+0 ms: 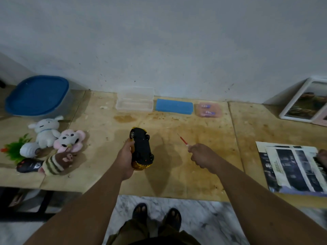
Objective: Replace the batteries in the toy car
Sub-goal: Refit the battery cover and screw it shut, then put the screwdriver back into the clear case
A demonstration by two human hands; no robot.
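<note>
Gold-and-black toy car [141,149] underside-up in your left hand [126,157], grip closed, nose toward wall | right hand [200,155] pinches red screwdriver [183,140], tip angled far-left.

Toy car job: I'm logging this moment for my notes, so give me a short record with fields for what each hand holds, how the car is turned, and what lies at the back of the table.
left hand: left hand in a closed grip on the toy car, held above the table
car orientation: black underside up, gold body facing down
right hand: right hand gripping a red screwdriver, tip clear of the car
back of table: open clear plastic case, blue case, pink packet
battery cover: state not readable
</note>
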